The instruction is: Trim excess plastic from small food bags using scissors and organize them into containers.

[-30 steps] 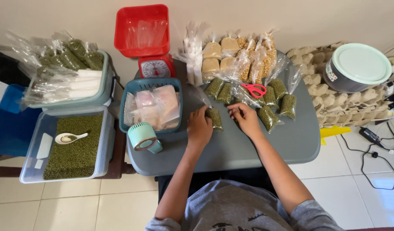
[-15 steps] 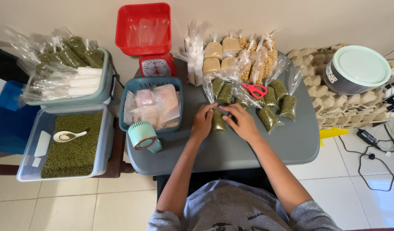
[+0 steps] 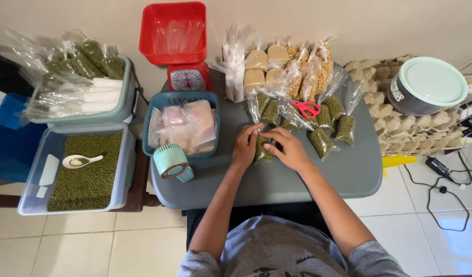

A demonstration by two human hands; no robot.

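Observation:
A small clear bag of green mung beans [image 3: 262, 150] lies on the grey table [image 3: 308, 179] between both hands. My left hand [image 3: 246, 146] pinches its top left corner. My right hand [image 3: 287, 150] rests on its right side with the fingers pressing on the bag. Just beyond the hands lie several more filled bags of green beans [image 3: 323, 131], with red scissors [image 3: 306, 109] on top of them.
A teal basket of empty plastic bags [image 3: 182, 125] and a small mint fan [image 3: 172, 163] sit left of the hands. A red kitchen scale [image 3: 177, 51] stands behind. Bags of tan grains [image 3: 287, 64] line the back. A clear bin of beans with a spoon [image 3: 82, 169] is far left. Egg trays and a lidded pot [image 3: 426, 87] are at the right.
Both hands have drawn closer together around the bean bag, and the bag has shifted slightly toward me on the table.

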